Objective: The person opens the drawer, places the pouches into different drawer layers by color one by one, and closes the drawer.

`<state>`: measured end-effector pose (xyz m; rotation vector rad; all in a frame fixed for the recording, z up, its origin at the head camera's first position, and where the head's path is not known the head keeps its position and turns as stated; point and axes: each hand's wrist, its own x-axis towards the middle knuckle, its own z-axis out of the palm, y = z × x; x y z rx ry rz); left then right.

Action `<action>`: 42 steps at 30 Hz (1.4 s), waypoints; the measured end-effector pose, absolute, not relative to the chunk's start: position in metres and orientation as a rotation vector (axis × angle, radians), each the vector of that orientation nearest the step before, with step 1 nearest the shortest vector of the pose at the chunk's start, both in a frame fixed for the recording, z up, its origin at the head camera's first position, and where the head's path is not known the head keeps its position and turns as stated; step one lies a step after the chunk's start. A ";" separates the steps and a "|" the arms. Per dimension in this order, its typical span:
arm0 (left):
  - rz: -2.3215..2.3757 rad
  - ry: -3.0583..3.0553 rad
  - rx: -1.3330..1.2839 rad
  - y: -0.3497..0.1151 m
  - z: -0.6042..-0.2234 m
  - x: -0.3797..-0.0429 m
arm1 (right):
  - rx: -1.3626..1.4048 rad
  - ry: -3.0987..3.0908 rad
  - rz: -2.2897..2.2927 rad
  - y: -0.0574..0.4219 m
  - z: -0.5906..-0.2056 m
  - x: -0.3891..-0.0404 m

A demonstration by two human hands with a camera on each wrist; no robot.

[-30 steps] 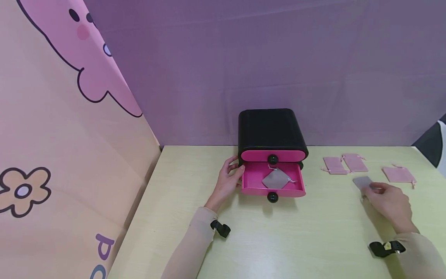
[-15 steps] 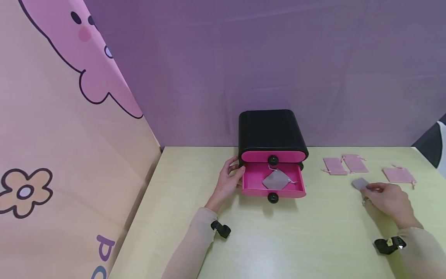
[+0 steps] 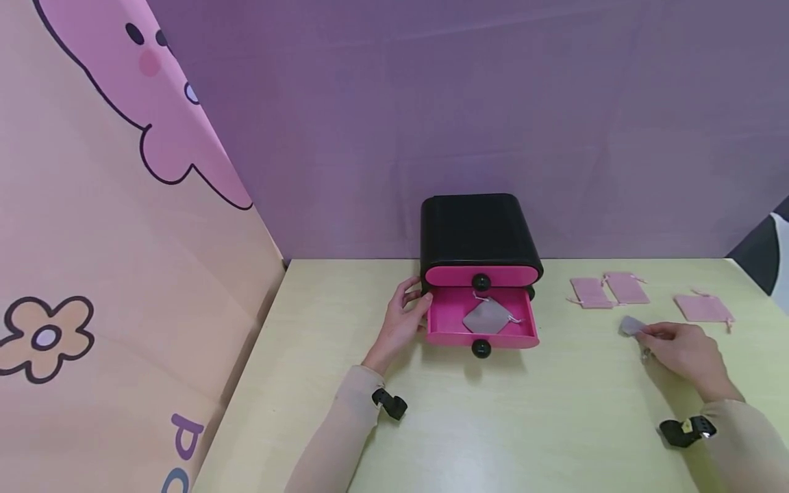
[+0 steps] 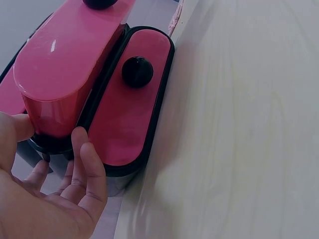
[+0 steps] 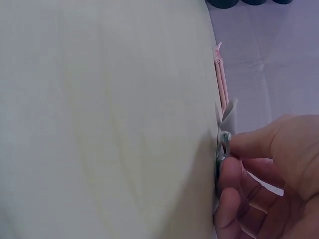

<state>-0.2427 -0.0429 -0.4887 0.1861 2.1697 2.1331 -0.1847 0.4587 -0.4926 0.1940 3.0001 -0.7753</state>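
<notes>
A black drawer cabinet (image 3: 477,229) with pink drawers stands at the back of the table. Its middle drawer (image 3: 450,311) is pulled out, and a grey drawstring pouch (image 3: 487,316) lies inside. My left hand (image 3: 402,327) holds the cabinet's left side beside that drawer; in the left wrist view, thumb and fingers straddle the drawer's rounded end (image 4: 55,112). Over at the right, my right hand (image 3: 687,356) pinches a second grey pouch (image 3: 631,326) low by the tabletop. A small cord loop (image 5: 225,139) shows at the thumb tip in the right wrist view; the fingers partly cover this pouch.
Two pink drawstring pouches, one to the left (image 3: 590,293) and one overlapping it (image 3: 627,287), lie right of the cabinet. Another pink pouch (image 3: 705,308) lies farther right, beyond my right hand. A purple cloth (image 3: 345,137) hangs behind the table.
The grey pouch in my right hand has tilted and shows less of its face, with its free end shifted slightly left. My left hand and the drawer have stayed put.
</notes>
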 end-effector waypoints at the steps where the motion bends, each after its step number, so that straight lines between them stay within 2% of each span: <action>1: 2.133 2.169 0.185 -0.043 -0.488 -0.243 | 0.195 3.000 -0.781 0.458 -0.492 -0.184; 19: 2.130 2.173 0.187 -0.042 -0.489 -0.242 | 0.171 3.066 -0.860 0.442 -0.489 -0.174; 42: 2.138 2.170 0.189 -0.043 -0.489 -0.241 | 0.099 3.057 -1.026 0.403 -0.465 -0.163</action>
